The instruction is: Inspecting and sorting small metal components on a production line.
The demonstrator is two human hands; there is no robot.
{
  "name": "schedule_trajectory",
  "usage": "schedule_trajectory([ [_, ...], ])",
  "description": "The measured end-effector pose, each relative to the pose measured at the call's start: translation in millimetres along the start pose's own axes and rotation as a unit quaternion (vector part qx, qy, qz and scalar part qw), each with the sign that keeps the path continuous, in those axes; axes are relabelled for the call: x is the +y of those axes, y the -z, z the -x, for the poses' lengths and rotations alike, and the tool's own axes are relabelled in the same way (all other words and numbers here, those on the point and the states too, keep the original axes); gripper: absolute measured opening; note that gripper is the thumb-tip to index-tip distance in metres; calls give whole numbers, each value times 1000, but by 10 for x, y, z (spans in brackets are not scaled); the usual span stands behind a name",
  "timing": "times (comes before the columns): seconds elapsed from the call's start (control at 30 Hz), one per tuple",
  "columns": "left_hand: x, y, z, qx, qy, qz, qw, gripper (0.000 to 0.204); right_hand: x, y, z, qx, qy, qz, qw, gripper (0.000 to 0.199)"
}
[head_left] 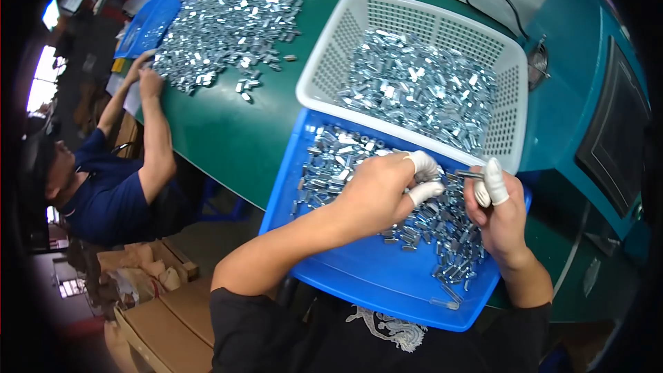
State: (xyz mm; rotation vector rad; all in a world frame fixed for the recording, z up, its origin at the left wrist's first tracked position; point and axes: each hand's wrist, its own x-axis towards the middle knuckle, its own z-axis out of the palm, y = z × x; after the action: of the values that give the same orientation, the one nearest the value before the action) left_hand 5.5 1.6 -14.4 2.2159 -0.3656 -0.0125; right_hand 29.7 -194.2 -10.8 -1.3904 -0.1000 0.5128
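Metal pin (469,175) | pinched in right hand (498,211), long axis pointing sideways toward left hand (383,186) | left: fingers curled, grip unclear | blue tray (366,262) below both

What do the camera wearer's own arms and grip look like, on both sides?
Quite plain: short black sleeves and bare forearms, with no watch or cable showing. The left-hand grip and right-hand grip are ordinary human hands, each with snug white finger covers over some digits; no markings show on those covers.
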Motion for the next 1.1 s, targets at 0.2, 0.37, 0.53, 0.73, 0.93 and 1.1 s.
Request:
schedule_trajectory([
  [0.2, 38, 108, 91, 106, -22, 168, 980, 22, 89, -18, 8, -5, 58, 69, 996, 37],
  [0.37, 65, 66, 63, 96, -64, 193, 974, 20, 53, -3, 63, -23, 71, 113, 991, 37],
  [0.53, 75, 30, 142, 67, -9, 206, 976, 15, 120, -38, 72, -33, 100, 146, 984, 37],
  [0.73, 65, -80, 143, 79, -28, 222, 971, 16, 49, -70, 75, -42, 58, 105, 992, 39],
  [0.93, 66, -174, 127, 162, -185, 84, 966, 20, 43, -83, 96, -52, 11, 74, 996, 39],
  [1.1, 78, -137, 128, 142, -170, 86, 971, 22, 63, -93, 85, -41, -1, 72, 997, 39],
])
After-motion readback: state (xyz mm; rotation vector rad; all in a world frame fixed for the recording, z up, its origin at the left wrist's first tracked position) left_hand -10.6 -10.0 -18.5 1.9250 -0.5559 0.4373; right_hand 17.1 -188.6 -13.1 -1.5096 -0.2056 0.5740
